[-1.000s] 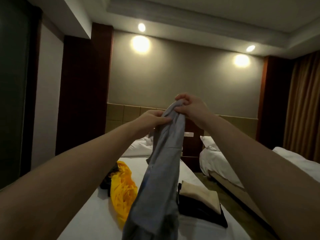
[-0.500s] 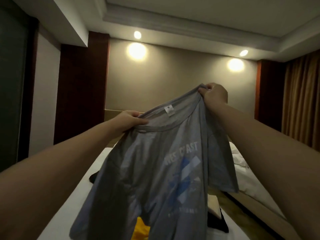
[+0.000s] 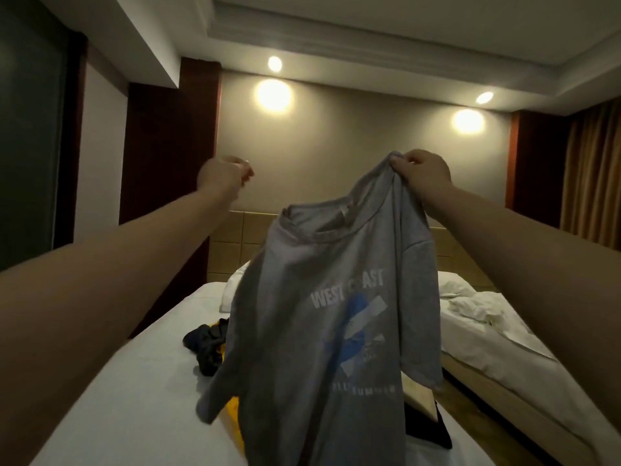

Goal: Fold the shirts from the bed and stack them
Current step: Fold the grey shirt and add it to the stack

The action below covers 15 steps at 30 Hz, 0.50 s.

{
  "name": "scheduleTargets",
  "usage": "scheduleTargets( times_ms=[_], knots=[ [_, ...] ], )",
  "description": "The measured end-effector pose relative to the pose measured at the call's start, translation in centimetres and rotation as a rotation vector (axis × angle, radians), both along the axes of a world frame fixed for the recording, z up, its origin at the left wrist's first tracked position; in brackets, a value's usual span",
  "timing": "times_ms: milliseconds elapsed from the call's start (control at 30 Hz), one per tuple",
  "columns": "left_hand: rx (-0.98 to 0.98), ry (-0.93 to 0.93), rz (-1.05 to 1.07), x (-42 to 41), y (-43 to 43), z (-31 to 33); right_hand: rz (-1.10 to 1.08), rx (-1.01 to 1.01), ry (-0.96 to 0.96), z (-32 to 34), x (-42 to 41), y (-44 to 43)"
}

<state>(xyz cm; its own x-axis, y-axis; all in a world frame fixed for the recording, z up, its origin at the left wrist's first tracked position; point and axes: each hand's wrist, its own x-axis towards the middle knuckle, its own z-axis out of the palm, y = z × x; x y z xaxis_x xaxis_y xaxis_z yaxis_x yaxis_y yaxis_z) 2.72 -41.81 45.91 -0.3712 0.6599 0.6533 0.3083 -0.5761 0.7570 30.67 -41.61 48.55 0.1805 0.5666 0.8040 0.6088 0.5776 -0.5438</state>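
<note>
My right grip [image 3: 420, 169] pinches the grey shirt [image 3: 319, 264] by one shoulder, hanging it over the near bed [image 3: 134, 381], while my left grip [image 3: 223, 176], well apart on the left, is curled around nothing.

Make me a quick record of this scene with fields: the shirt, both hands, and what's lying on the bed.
gray shirt: hangs unfolded above the bed, printed front toward the camera
right hand: grips the gray shirt at one shoulder
left hand: raised, fingers curled, holding nothing, apart from the gray shirt
loose clothes: dark garment and yellow garment, crumpled on the bed, partly hidden by the gray shirt
stack: beige folded piece on a black folded piece
task state: gray shirt not yet folded
</note>
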Motion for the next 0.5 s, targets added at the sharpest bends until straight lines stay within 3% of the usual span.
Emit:
scheduleTargets(
  times_ms=[200,500],
  knots=[
    [-0.318,0.371,-0.457,2.6,0.1,-5.8,0.172,0.035,-0.046,-0.4,-1.9,-0.9],
    [-0.319,0.366,-0.727,9.4,1.2,-8.8,0.226,0.05,-0.114,-0.6,-2.0,-0.7]
  ],
)
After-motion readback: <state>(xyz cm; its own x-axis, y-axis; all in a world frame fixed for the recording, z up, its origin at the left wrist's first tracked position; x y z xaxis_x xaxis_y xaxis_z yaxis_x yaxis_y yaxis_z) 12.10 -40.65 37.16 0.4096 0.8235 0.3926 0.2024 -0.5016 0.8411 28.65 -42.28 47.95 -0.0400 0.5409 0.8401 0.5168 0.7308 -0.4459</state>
